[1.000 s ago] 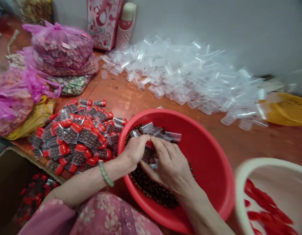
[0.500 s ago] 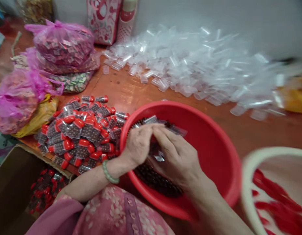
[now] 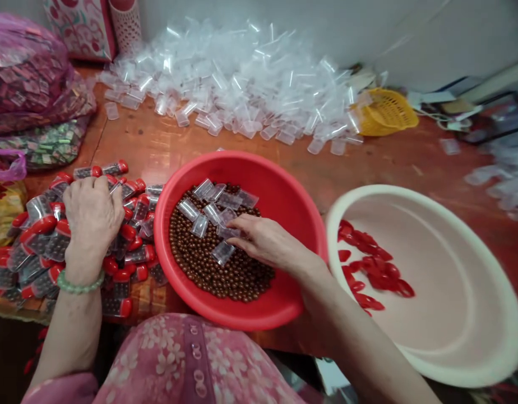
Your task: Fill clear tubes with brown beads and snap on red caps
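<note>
My left hand (image 3: 93, 216) is on a heap of small clear containers with red caps (image 3: 44, 241), filled with brown beads. Its fingertips point down and are hidden, so I cannot tell what they hold. A pale green bead bracelet (image 3: 80, 283) circles that wrist. Inside the red basin (image 3: 301, 207), my right hand (image 3: 267, 241) has thumb and forefinger closed about the edge of a clear plastic container (image 3: 227, 229). More empty clear containers (image 3: 200, 225) lie there on shiny brown beads (image 3: 208, 275).
A cream basin (image 3: 444, 331) with red caps (image 3: 380, 272) stands right of the red one. Many clear containers (image 3: 242, 84) are heaped along the wall, beside a yellow basket (image 3: 389, 112). Purple bags (image 3: 27, 73) sit at the left, near a patterned pink box (image 3: 80, 28).
My hands were together over the red basin and have parted. The left moved to the red-capped heap; the right stays lower in the basin. The view has swung right.
</note>
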Motion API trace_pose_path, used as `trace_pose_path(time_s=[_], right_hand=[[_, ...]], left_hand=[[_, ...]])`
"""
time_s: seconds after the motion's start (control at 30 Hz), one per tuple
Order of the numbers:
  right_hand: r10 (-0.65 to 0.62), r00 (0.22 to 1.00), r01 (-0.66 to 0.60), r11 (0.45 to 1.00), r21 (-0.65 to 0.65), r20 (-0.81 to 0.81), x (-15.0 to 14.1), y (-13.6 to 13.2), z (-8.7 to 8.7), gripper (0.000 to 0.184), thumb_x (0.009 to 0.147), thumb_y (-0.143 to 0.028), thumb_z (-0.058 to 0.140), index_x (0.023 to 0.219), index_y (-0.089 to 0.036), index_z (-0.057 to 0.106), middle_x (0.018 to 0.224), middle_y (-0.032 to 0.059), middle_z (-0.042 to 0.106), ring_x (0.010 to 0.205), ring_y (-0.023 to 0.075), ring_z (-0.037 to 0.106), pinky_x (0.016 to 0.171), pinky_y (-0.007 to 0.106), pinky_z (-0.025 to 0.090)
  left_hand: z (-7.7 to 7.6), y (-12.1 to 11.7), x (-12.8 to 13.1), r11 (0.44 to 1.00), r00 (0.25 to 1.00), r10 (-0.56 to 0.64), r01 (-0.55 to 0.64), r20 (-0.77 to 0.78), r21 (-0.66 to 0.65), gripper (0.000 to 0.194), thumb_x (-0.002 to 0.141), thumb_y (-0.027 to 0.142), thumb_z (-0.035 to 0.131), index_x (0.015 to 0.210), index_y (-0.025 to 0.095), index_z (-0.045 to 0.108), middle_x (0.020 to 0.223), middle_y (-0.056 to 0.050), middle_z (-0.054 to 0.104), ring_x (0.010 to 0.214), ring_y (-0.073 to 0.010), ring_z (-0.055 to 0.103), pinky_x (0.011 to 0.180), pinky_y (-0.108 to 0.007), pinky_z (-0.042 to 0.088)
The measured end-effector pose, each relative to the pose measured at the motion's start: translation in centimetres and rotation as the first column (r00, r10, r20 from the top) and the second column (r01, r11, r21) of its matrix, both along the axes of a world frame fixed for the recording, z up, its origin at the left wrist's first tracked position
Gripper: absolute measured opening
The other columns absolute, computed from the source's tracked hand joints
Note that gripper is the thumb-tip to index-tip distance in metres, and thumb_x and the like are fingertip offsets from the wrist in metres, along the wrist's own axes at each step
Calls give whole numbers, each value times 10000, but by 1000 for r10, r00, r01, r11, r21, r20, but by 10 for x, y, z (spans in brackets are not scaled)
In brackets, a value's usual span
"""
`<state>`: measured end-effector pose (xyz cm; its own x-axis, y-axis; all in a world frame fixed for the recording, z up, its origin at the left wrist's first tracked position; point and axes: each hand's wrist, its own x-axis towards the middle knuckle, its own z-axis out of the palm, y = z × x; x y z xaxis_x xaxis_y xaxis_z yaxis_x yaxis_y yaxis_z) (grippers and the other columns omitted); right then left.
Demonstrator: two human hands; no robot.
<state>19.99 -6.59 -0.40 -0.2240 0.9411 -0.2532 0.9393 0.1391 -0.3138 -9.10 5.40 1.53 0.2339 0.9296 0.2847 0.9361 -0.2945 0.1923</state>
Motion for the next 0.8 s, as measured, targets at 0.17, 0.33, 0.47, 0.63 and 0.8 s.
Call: trace_pose_path(time_s=[0.17, 0.33, 0.47, 0.63, 0.8], right_hand=[[15, 966, 14, 994, -111, 258, -16, 13, -2, 146, 877, -272, 594, 938, -174, 684, 984, 119, 695, 936, 253, 670, 754, 333, 515], [-56, 942, 117, 979, -166, 332, -19, 24, -9, 208, 837, -279, 618, 1008, -173, 673, 984, 125, 729, 872, 264, 698, 681, 320, 506], [-25, 951, 80, 983, -167, 308, -12, 24, -11, 292, 824, -254, 608, 1106, -193, 651, 1090, 120, 714, 933, 261, 689, 702, 314, 495], [-260, 965, 261, 961, -95, 22, -3, 30, -18, 265, 832, -391, 621, 1001, -198, 687, 847, 56, 737, 787, 214, 679, 688, 280, 463], [-421, 905, 422, 907, -5, -64, -13, 36, -30, 251, 810, -403, 633, 903, -175, 682, 732, 41, 703, 674, 182, 623, 615, 253, 409]], left_hand=[[3, -33, 35, 952, 913, -307, 296, 268, 80, 239, 924, 277, 464, 1066, 178, 629, 1088, -99, 677, 1048, -238, 603, 954, -421, 486], [-10, -57, 72, 848, 757, -484, 530, 439, 22, 227, 938, 174, 432, 1005, 132, 645, 1025, -100, 691, 973, -191, 628, 907, -350, 522], [-21, -58, 78, 833, 770, -505, 554, 390, -15, 240, 939, 153, 425, 994, 112, 655, 1025, -117, 697, 974, -208, 625, 901, -359, 515], [-21, -57, 78, 812, 801, -550, 579, 238, -74, 246, 943, 203, 433, 944, 117, 664, 969, -113, 698, 942, -237, 612, 863, -386, 495], [-20, -58, 78, 805, 808, -560, 583, 180, -109, 268, 951, 221, 418, 923, 117, 664, 950, -108, 689, 917, -240, 597, 835, -381, 476]])
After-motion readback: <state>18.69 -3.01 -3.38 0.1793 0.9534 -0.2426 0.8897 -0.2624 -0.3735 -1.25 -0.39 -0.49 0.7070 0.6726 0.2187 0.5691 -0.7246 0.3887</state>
